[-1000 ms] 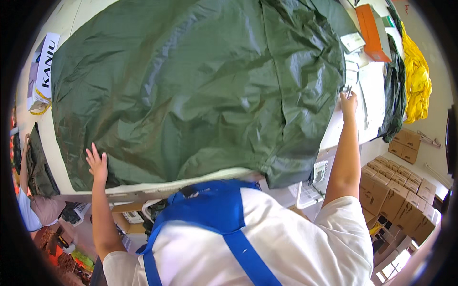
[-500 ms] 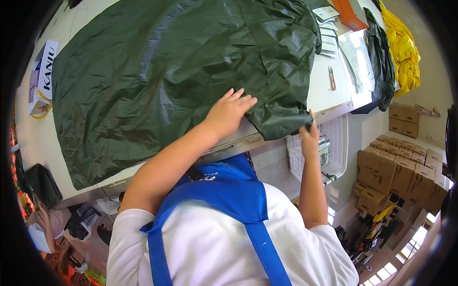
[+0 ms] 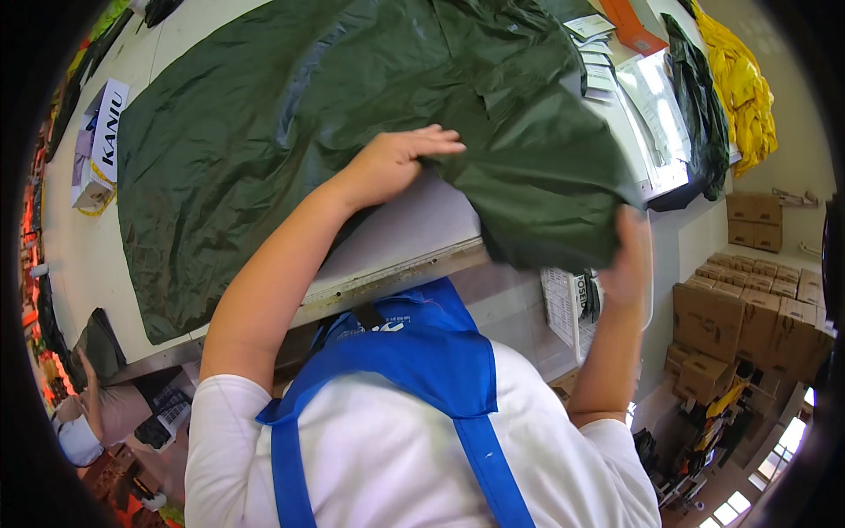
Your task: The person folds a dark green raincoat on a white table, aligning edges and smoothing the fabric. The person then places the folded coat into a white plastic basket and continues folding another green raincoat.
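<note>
A large sheet of dark green, slightly shiny fabric [image 3: 290, 123] lies wrinkled over the white worktable [image 3: 422, 216]. My left hand [image 3: 396, 163] is at its near edge, fingers together and closed on a fold. Farther right, my right hand [image 3: 625, 255], blurred by motion, grips the lower corner of a raised flap of the same fabric. That flap is stretched past the table's front edge and hangs over a white basket [image 3: 563, 312]. Fabric hides part of the right fingers.
Paper cards [image 3: 594, 53] and an orange box [image 3: 632, 26] sit at the back right, near dark and yellow fabric [image 3: 735, 79]. A white box [image 3: 101, 145] stands far left. Cartons [image 3: 709, 317] are stacked on the right. Another person's arm [image 3: 91, 396] shows at lower left.
My right hand has drawn the fabric's corner rightward, spreading the flap over the small snips seen before. My left hand has moved up and left, from lying on the fabric to closing on it.
</note>
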Demonstrator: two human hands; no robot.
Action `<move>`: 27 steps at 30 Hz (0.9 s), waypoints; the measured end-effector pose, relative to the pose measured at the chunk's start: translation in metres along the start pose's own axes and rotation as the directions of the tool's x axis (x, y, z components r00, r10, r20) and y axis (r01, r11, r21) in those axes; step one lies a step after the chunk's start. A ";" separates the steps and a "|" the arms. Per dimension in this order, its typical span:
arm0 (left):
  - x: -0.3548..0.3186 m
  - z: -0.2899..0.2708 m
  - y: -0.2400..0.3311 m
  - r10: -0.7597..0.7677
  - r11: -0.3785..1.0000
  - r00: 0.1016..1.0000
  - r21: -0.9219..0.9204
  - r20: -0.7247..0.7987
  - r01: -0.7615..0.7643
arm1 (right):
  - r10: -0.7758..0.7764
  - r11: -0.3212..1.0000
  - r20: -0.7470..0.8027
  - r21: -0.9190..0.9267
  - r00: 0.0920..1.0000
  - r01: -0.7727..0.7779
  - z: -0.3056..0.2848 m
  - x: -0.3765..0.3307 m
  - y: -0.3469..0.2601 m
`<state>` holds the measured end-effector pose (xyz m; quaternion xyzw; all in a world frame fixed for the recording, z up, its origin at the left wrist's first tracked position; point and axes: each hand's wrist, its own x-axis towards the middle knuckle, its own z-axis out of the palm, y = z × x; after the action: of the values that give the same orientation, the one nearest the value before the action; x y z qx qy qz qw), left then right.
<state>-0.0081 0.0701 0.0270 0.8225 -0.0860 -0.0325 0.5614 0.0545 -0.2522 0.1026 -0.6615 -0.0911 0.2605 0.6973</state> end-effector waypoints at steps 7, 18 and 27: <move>-0.005 0.070 -0.022 -0.269 0.933 0.834 0.346 0.483 0.100 | 0.633 0.546 -0.102 -0.644 0.768 -0.536 -0.025 -0.083 0.081; -0.022 0.108 -0.014 -0.487 0.746 0.732 0.662 0.476 0.066 | 0.796 0.334 -0.124 -0.726 0.593 -0.601 -0.099 -0.127 0.065; -0.042 0.128 -0.007 -0.380 0.663 0.842 0.748 0.384 -0.042 | 0.957 0.283 0.090 -0.070 0.277 -0.957 -0.156 -0.246 0.101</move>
<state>-0.0678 -0.0372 -0.0285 0.9415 -0.1566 -0.2656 0.1357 -0.1051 -0.5092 0.0408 -0.5690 0.2833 0.6630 0.3954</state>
